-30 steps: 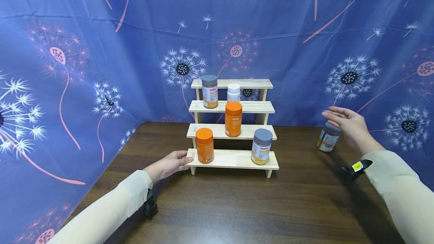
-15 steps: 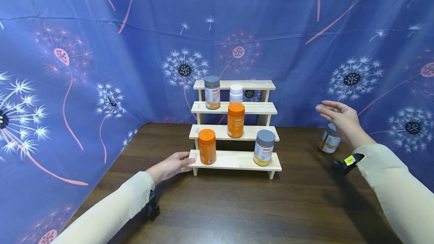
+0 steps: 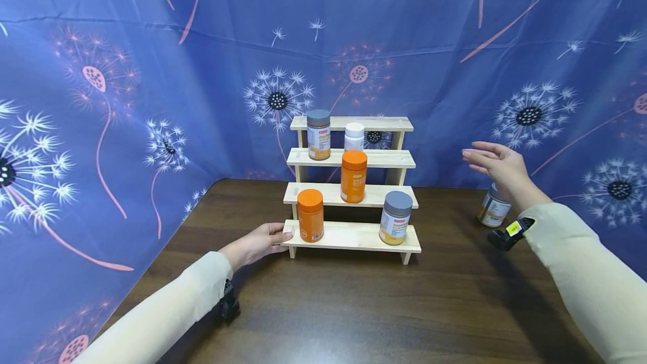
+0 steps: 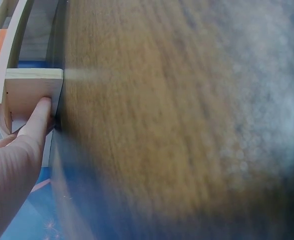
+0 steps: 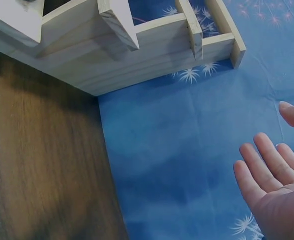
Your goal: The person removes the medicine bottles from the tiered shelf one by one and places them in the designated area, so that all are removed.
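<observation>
My left hand (image 3: 259,245) holds the left end of the lowest step of a tiered wooden display rack (image 3: 354,236), its thumb near the top edge. In the left wrist view a finger (image 4: 39,112) presses on the rack's end panel (image 4: 29,92). My right hand (image 3: 497,170) hangs in the air right of the rack, holding nothing. In the right wrist view its fingers (image 5: 266,165) are spread and relaxed. Behind that hand a grey-lidded jar (image 3: 492,210) stands on the table, partly hidden by the wrist.
On the bottom step stand an orange jar (image 3: 310,219) and a grey-lidded jar (image 3: 395,222). Higher up are another orange jar (image 3: 353,180), a grey-lidded jar (image 3: 319,138) and a white bottle (image 3: 354,138). A blue dandelion-print cloth (image 3: 429,72) hangs behind the brown table (image 3: 323,308).
My right hand has moved left and slightly up, away from the grey-lidded jar on the table. My left hand has kept its hold on the rack, and the head view has shifted slightly.
</observation>
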Demonstrator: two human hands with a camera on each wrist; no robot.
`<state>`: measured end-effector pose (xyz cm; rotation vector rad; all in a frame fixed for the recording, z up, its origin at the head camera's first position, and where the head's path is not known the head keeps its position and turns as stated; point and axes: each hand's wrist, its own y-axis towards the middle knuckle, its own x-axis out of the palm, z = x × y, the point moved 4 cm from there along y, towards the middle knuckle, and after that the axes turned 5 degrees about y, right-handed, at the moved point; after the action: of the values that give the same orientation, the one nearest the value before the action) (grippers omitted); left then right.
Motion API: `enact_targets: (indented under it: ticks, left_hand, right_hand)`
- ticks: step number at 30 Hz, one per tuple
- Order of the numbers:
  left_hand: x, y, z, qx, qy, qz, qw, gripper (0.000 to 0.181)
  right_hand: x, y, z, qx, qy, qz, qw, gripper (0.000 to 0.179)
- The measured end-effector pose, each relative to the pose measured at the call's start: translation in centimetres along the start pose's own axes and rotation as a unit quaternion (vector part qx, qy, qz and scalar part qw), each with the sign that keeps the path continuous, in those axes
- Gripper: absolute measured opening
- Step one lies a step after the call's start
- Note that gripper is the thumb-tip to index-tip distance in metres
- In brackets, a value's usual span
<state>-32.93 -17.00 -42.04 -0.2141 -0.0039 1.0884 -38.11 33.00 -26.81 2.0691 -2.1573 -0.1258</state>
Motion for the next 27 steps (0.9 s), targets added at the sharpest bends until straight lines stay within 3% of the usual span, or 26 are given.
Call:
enact_targets:
  ticks: [7,15,21,27]
  left_hand:
    - [0.1,0.1,0.0,-0.008,0.001,0.008,0.9999,0.052]
    - [0.0,0.1,-0.2,-0.02,0.009,0.017,0.9996,0.053]
    - [-0.1,0.2,-0.3,-0.018,0.013,0.017,0.9996,0.052]
    - [-0.1,0.2,-0.3,-0.018,0.01,0.015,0.9997,0.053]
  right_hand:
    - [1.0,0.2,-0.6,0.004,-0.015,-0.012,0.9998,0.063]
    - [2.2,0.0,-1.0,-0.006,-0.002,-0.032,0.9995,0.058]
    - [3.2,0.3,-1.4,-0.013,-0.031,-0.036,0.9988,0.068]
    - [4.7,0.5,-1.7,-0.027,-0.043,-0.048,0.9975,0.06]
